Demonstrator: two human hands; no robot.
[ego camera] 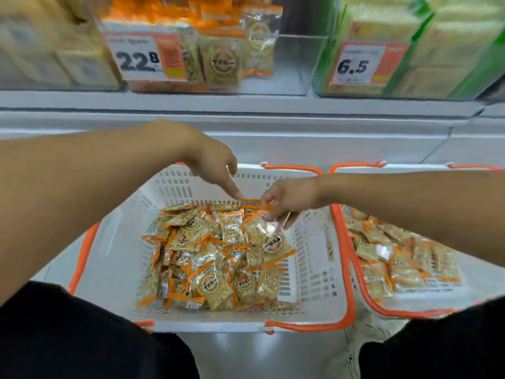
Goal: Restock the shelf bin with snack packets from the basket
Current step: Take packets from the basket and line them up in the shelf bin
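Packets (210, 258) still heap the basket (308, 272) below, so by my judgement most restocking is left. Right hand (287, 199) pinches one packet (269, 237) at its top edge; left hand (218, 165) reaches in, fingers loose, holding nothing. Up on the shelf, the bin (276, 64) is part filled.

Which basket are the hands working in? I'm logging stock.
The nearer white basket, under both hands; the second basket on its right goes untouched.

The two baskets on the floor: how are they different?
The middle basket sits fully in view with both hands over it, its packets heaped in a loose pile. The right basket is partly cut off behind the right arm, untouched, its packets lying flatter. Both are white with orange handles and hold the same snacks.
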